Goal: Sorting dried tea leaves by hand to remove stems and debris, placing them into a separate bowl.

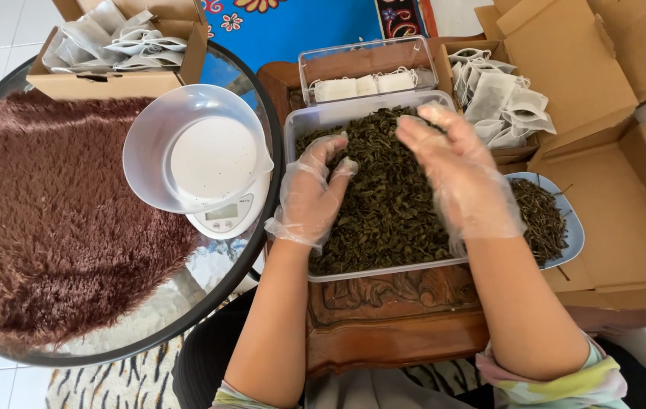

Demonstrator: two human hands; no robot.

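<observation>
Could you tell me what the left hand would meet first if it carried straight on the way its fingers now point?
Most likely the dried leaves: the gloved left hand curls down into them, though depth is unclear.

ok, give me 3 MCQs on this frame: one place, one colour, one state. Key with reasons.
1. Where is the scale?
A. on the glass table, left of the leaf tub
B. inside the leaf tub
C. in a cardboard box

2. What colour is the rug on the glass table?
A. blue
B. brown
C. white

3. What state is the bowl on the scale in?
A. full of leaves
B. upside down
C. empty

Key:
1 A: it stands on the round table, beside the leaf tub.
2 B: the shaggy pile is brown.
3 C: only the white scale top shows through it; the left hand and right hand, both gloved, are at the leaves.
</observation>
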